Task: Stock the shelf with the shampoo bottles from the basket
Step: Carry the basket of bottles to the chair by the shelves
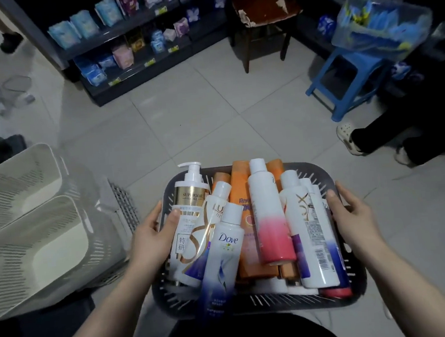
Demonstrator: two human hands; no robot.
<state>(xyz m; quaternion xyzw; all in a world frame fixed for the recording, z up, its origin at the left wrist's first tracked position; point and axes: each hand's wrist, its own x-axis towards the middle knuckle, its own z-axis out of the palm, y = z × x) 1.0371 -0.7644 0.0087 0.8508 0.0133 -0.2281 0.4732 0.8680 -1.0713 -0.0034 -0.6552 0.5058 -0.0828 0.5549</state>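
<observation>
A dark grey slotted basket (267, 304) is held low in front of me, full of several shampoo bottles lying on their sides. Among them are a white pump bottle with a gold band (189, 206), a white and blue Dove bottle (224, 252), orange bottles (241, 193), a white and pink bottle (269, 218) and a white Lux bottle (309, 230). My left hand (154, 237) grips the basket's left rim, thumb against the pump bottle. My right hand (352, 214) grips the right rim. A dark shelf (132, 30) with packets stands ahead at the far left.
Two empty white slotted baskets (32, 241) sit on the floor at my left. A blue plastic stool (343, 80) carries a clear bin of blue packs at the right. A wooden stool (263, 15) stands behind. Another person's foot in a white clog (348, 137) is at the right.
</observation>
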